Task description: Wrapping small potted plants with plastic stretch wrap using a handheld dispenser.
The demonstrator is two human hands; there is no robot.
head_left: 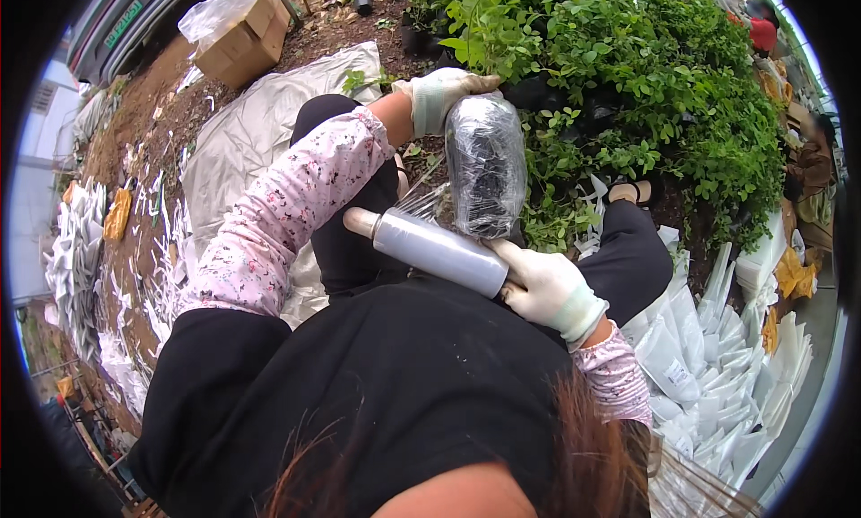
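I see a cardboard box (244, 35) on bare soil at far left, beside a grey sheet (260, 123). My left hand (439, 96), in a cloth glove, curls around the top of a glossy film-wrapped bundle (486, 164). My right hand (549, 289) grips a smooth stretch-film roll (439, 247) just below it. Leafy shrubs (646, 69) and white bags (708, 383) lie rightward.
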